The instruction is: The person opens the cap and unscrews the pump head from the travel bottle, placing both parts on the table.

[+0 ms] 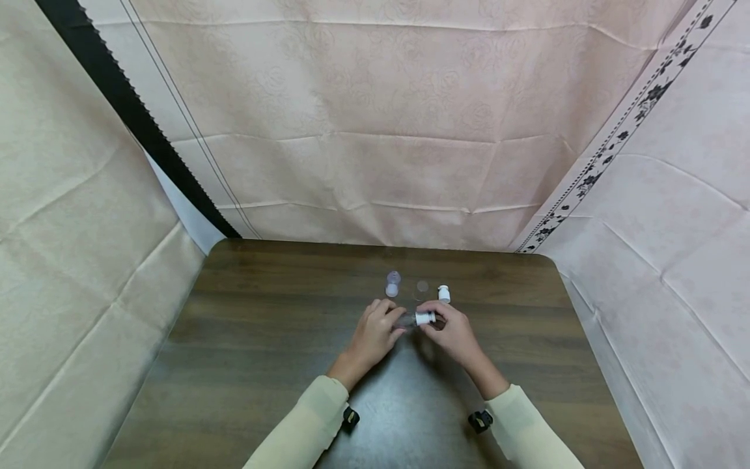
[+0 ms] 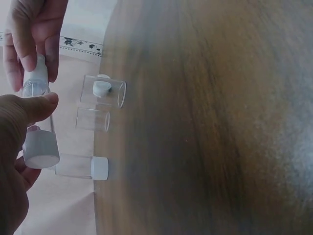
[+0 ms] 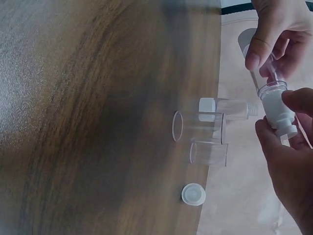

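A small clear bottle (image 2: pixel 41 149) with a white base lies across my left hand (image 1: pixel 375 331), its fingers and thumb wrapped round the body. At the bottle's other end, my right hand (image 1: pixel 452 331) pinches a white pump top (image 3: pixel 278 106) between thumb and fingers. The pump top meets the bottle's clear end; whether it is threaded on cannot be seen. Both hands are held above the table, close together. Just beyond them stands a second clear bottle (image 3: pixel 230 107) with a white base. Another white pump top (image 1: pixel 444 294) stands past my right hand.
Two clear open cylinders, a larger cover (image 3: pixel 199 128) and a shorter one (image 2: pixel 93 119), stand between the second bottle and the loose pump top. The brown wooden table (image 1: pixel 263 312) ends behind them at a hanging pale cloth (image 1: pixel 375 130).
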Demonstrator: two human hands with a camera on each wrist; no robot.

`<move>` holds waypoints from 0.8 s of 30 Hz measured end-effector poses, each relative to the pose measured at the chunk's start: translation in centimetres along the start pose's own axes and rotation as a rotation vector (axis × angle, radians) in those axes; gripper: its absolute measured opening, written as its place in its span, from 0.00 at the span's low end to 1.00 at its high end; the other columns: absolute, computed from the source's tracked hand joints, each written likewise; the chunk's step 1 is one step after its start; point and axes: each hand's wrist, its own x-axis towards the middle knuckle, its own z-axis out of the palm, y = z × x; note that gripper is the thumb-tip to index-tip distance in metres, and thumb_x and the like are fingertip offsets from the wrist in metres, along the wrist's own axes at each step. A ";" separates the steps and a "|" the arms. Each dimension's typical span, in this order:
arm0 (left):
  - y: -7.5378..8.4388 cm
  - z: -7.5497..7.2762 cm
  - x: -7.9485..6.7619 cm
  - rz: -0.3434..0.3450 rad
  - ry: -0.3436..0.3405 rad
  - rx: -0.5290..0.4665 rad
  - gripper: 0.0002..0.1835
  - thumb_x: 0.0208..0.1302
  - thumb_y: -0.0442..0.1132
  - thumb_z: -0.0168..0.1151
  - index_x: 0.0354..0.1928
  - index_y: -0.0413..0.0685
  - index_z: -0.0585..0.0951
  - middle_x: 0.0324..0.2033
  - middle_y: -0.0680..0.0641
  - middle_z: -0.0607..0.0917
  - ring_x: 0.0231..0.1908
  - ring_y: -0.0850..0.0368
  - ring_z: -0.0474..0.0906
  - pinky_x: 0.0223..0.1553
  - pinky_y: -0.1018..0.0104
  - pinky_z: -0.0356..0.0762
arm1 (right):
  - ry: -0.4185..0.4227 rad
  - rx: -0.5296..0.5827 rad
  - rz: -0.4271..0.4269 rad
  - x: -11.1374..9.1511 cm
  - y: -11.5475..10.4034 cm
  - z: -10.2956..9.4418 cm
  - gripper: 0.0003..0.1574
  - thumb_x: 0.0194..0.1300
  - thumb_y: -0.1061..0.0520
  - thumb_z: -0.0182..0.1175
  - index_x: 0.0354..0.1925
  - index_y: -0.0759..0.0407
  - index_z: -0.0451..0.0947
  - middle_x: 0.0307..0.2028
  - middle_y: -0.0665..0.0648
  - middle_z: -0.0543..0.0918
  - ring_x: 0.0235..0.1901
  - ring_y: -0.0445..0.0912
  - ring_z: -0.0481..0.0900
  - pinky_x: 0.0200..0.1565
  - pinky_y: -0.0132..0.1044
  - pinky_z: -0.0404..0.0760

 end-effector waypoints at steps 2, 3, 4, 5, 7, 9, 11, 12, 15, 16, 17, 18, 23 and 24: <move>0.0 0.0 0.0 -0.009 0.005 -0.009 0.22 0.50 0.42 0.84 0.47 0.46 0.88 0.42 0.48 0.84 0.40 0.54 0.78 0.41 0.60 0.79 | 0.005 0.020 0.010 0.0 0.0 0.0 0.20 0.64 0.67 0.71 0.53 0.56 0.84 0.53 0.56 0.85 0.53 0.52 0.84 0.50 0.38 0.86; 0.1 0.0 0.0 -0.012 0.006 -0.010 0.22 0.50 0.42 0.84 0.47 0.46 0.88 0.42 0.48 0.84 0.40 0.54 0.78 0.41 0.60 0.79 | 0.008 0.033 0.017 0.0 0.0 0.0 0.22 0.63 0.67 0.71 0.55 0.58 0.83 0.55 0.58 0.85 0.55 0.53 0.83 0.52 0.40 0.86; 0.0 0.1 -0.1 -0.012 0.007 -0.006 0.22 0.50 0.42 0.84 0.47 0.46 0.88 0.42 0.48 0.84 0.40 0.53 0.78 0.41 0.60 0.78 | 0.013 0.043 0.030 0.0 0.0 0.1 0.23 0.64 0.67 0.71 0.57 0.60 0.82 0.56 0.59 0.84 0.57 0.55 0.83 0.54 0.42 0.85; 0.1 0.1 -0.1 -0.012 0.007 -0.002 0.22 0.50 0.42 0.84 0.47 0.46 0.88 0.42 0.48 0.84 0.40 0.53 0.78 0.41 0.60 0.78 | 0.022 0.053 0.043 0.0 0.0 0.1 0.25 0.64 0.66 0.71 0.59 0.61 0.81 0.58 0.61 0.83 0.58 0.57 0.82 0.55 0.45 0.85; 0.1 0.1 -0.1 -0.008 0.003 0.014 0.22 0.51 0.41 0.84 0.48 0.46 0.88 0.42 0.48 0.84 0.41 0.53 0.78 0.40 0.60 0.77 | 0.046 0.064 0.075 0.1 0.2 0.2 0.28 0.64 0.64 0.71 0.61 0.63 0.78 0.61 0.65 0.82 0.61 0.60 0.81 0.58 0.50 0.83; 0.0 0.1 0.0 0.005 -0.004 0.040 0.21 0.51 0.41 0.83 0.48 0.46 0.88 0.43 0.48 0.84 0.41 0.53 0.78 0.39 0.61 0.76 | 0.071 0.051 0.125 0.1 0.3 0.3 0.27 0.66 0.61 0.71 0.61 0.63 0.77 0.60 0.67 0.82 0.60 0.60 0.82 0.59 0.51 0.82; 0.0 0.1 0.0 0.024 -0.010 0.074 0.21 0.52 0.40 0.83 0.48 0.46 0.88 0.43 0.47 0.84 0.41 0.52 0.78 0.38 0.61 0.76 | 0.084 0.026 0.180 0.1 0.4 0.4 0.25 0.67 0.57 0.71 0.60 0.62 0.79 0.56 0.67 0.85 0.55 0.58 0.85 0.55 0.47 0.85; 0.0 0.1 0.1 0.035 -0.015 0.091 0.21 0.52 0.41 0.83 0.48 0.46 0.88 0.43 0.47 0.84 0.42 0.53 0.78 0.38 0.61 0.76 | 0.077 0.018 0.199 0.1 0.5 0.5 0.23 0.68 0.56 0.70 0.58 0.62 0.79 0.53 0.66 0.86 0.51 0.56 0.86 0.51 0.44 0.86; 0.0 0.1 0.2 0.065 -0.018 0.136 0.21 0.53 0.41 0.83 0.48 0.46 0.88 0.43 0.47 0.85 0.41 0.53 0.79 0.38 0.62 0.77 | 0.047 -0.003 0.227 0.0 0.6 0.6 0.18 0.69 0.56 0.69 0.54 0.60 0.82 0.44 0.63 0.87 0.40 0.49 0.87 0.39 0.36 0.85; 0.1 0.1 0.2 0.070 -0.019 0.143 0.21 0.53 0.41 0.82 0.49 0.46 0.88 0.43 0.47 0.85 0.41 0.53 0.78 0.39 0.62 0.77 | 0.040 -0.004 0.224 0.0 0.6 0.6 0.16 0.69 0.56 0.69 0.53 0.60 0.82 0.42 0.63 0.87 0.38 0.48 0.86 0.37 0.34 0.84; 0.1 0.1 0.2 0.073 -0.019 0.145 0.21 0.53 0.41 0.82 0.49 0.46 0.88 0.44 0.47 0.85 0.41 0.53 0.78 0.39 0.62 0.77 | 0.035 0.000 0.215 0.0 0.6 0.6 0.16 0.69 0.58 0.69 0.52 0.60 0.82 0.41 0.63 0.87 0.37 0.47 0.85 0.35 0.33 0.84; 0.1 0.2 0.2 0.073 -0.020 0.143 0.21 0.54 0.41 0.82 0.49 0.46 0.88 0.44 0.47 0.85 0.41 0.54 0.78 0.39 0.62 0.77 | 0.038 0.000 0.202 0.0 0.6 0.6 0.15 0.68 0.58 0.69 0.52 0.60 0.83 0.42 0.62 0.87 0.38 0.46 0.85 0.36 0.32 0.84; 0.2 0.3 0.1 0.041 -0.017 0.082 0.21 0.54 0.43 0.82 0.49 0.45 0.88 0.43 0.47 0.84 0.40 0.54 0.77 0.38 0.63 0.77 | 0.087 -0.006 0.119 0.1 0.4 0.7 0.21 0.63 0.64 0.72 0.54 0.61 0.82 0.48 0.62 0.85 0.47 0.52 0.85 0.45 0.33 0.85; 0.2 0.2 0.1 0.032 -0.015 0.066 0.21 0.55 0.43 0.82 0.49 0.45 0.87 0.43 0.48 0.84 0.40 0.54 0.77 0.39 0.62 0.77 | 0.100 -0.002 0.096 0.1 0.4 0.8 0.23 0.62 0.66 0.73 0.55 0.62 0.81 0.49 0.64 0.84 0.48 0.54 0.85 0.46 0.34 0.86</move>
